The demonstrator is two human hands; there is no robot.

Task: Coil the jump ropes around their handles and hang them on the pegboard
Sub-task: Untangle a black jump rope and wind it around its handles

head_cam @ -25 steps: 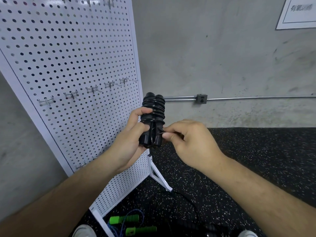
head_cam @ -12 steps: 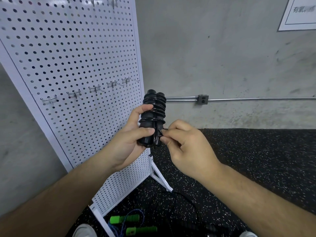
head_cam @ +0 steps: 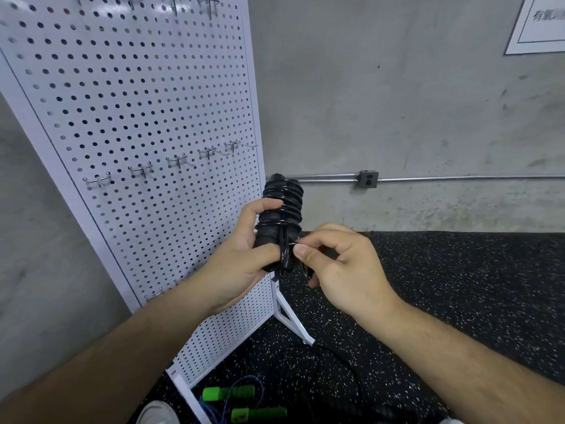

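Lying on the speckled floor (head_cam: 458, 286) nearest the camera, a green-handled jump rope (head_cam: 244, 402) sits just beside the pegboard's foot, with a loose black cord (head_cam: 339, 354) close by. Above these, the left hand (head_cam: 241, 267) grips the black jump rope (head_cam: 282, 203) upright by its paired handles, cord coiled around them. The right hand (head_cam: 342, 270) pinches a strand of that cord at the handles' lower part. Behind stands the white pegboard (head_cam: 137, 102), carrying a row of metal hooks (head_cam: 177, 160). Farthest back, a conduit (head_cam: 458, 178) runs along the concrete wall (head_cam: 397, 87).

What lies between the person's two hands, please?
Head view: the black jump rope, coiled round its handles; the left hand grips it, the right hand pinches its cord.
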